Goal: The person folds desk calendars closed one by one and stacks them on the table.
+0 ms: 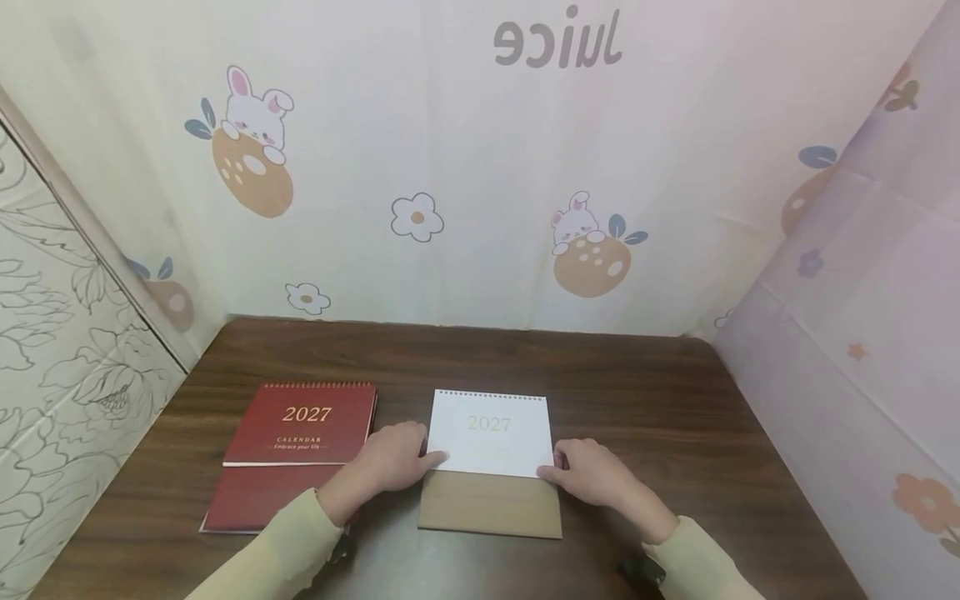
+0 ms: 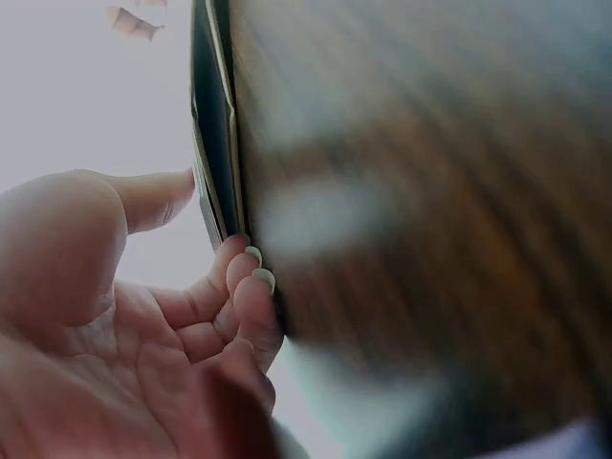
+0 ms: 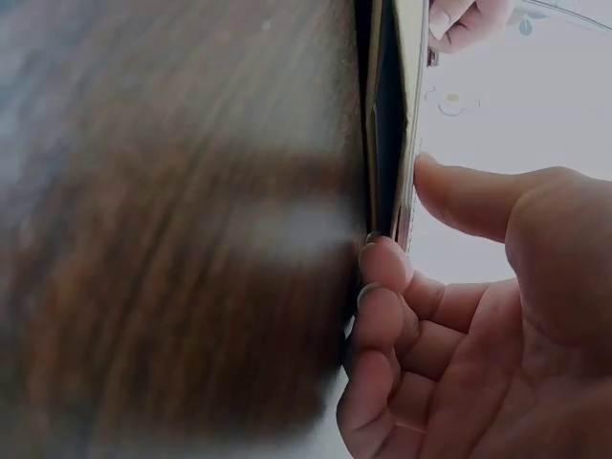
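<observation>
A white 2027 desk calendar (image 1: pixel 491 448) with a tan base lies low on the table, its spiral binding on the far side. My left hand (image 1: pixel 396 458) grips its left edge, thumb on the white front page and fingers curled against the side. At the opposite edge my right hand (image 1: pixel 596 473) holds it the same way. Both wrist views show the calendar side-on, with a narrow dark gap between its boards; the left wrist view has the left thumb (image 2: pixel 158 201) against the front, and the right wrist view the right thumb (image 3: pixel 469 196).
Left of the white calendar, a red 2027 desk calendar (image 1: pixel 300 429) lies on the dark wood table (image 1: pixel 645 392), partly covered by my left forearm. A printed curtain (image 1: pixel 480 267) hangs along the table's back edge, with another at the right. A flower-patterned panel (image 1: pixel 82 333) stands at the left.
</observation>
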Tool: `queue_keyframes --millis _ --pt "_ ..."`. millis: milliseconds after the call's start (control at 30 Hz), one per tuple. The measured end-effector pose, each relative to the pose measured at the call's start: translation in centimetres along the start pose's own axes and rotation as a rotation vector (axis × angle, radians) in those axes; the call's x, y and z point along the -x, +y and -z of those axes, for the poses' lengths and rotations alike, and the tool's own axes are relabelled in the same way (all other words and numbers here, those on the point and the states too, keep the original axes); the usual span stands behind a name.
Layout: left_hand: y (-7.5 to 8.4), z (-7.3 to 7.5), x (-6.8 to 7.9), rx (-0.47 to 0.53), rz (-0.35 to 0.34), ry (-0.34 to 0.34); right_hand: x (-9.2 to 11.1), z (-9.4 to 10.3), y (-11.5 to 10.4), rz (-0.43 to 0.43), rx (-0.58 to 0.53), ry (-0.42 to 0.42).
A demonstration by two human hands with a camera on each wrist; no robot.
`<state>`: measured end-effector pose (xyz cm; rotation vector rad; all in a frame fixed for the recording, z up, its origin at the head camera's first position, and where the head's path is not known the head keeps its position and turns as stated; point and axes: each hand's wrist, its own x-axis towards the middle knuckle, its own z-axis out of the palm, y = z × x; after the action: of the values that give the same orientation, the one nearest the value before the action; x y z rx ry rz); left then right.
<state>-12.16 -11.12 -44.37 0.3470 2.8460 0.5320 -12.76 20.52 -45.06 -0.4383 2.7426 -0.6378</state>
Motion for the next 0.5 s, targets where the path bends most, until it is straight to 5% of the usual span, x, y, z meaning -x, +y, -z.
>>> queue_keyframes --millis 167,500 --pt "-0.01 0.09 0.24 0.136 0.043 -0.005 -0.4 -0.15 0.5 0.008 -0.035 -0.02" --pt "-0.38 0.59 0.44 0.51 0.024 0.001 -0.67 0.14 0.96 0.006 -0.075 -0.055"
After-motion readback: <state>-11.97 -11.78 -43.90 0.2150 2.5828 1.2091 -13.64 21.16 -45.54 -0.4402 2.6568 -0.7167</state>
